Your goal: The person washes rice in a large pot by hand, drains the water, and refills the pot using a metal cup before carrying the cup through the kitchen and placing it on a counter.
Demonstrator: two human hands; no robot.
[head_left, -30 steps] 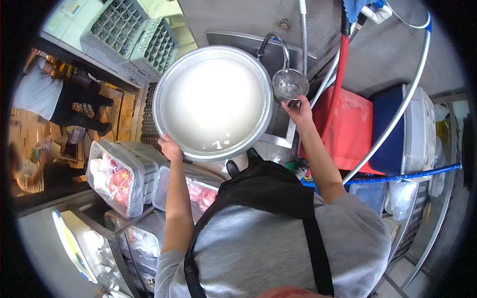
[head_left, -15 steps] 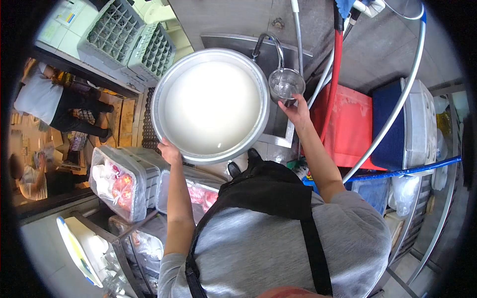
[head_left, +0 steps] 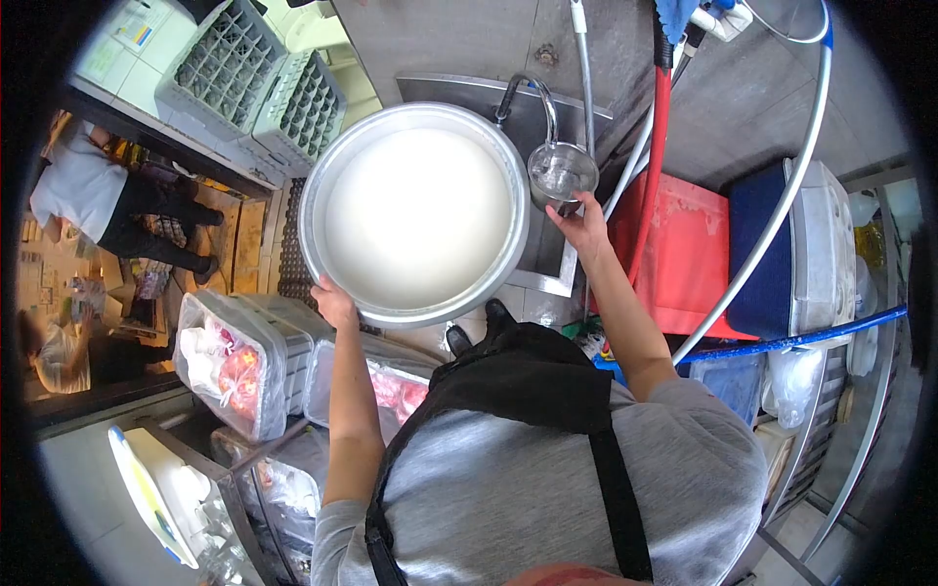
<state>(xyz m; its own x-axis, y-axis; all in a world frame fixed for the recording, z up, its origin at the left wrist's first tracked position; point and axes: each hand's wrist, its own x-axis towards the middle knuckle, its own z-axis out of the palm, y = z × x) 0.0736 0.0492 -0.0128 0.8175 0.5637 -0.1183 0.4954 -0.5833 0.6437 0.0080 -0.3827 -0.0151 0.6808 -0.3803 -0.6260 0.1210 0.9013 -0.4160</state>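
A large round metal basin (head_left: 519,210) full of milky white liquid (head_left: 415,220) rests over the sink area in front of me. My left hand (head_left: 336,303) is closed on its near-left rim. Right of the basin, my right hand (head_left: 584,227) grips a metal cup (head_left: 563,178) from its near side. The cup is directly below the curved spout of the faucet (head_left: 549,105), and clear water shows inside it. Part of the right-hand fingers is hidden behind the cup.
Hoses, one of them red (head_left: 654,166), hang on the right by a red bin (head_left: 684,244) and a blue cooler box (head_left: 762,249). Lined tubs (head_left: 269,322) stand at my left. Grey dish racks (head_left: 223,68) are at the back left. A co-worker (head_left: 88,186) stands beyond the doorway.
The view has shifted slightly, so the basin sits a little lower. Both hands keep their holds, and the cup stays beneath the spout.
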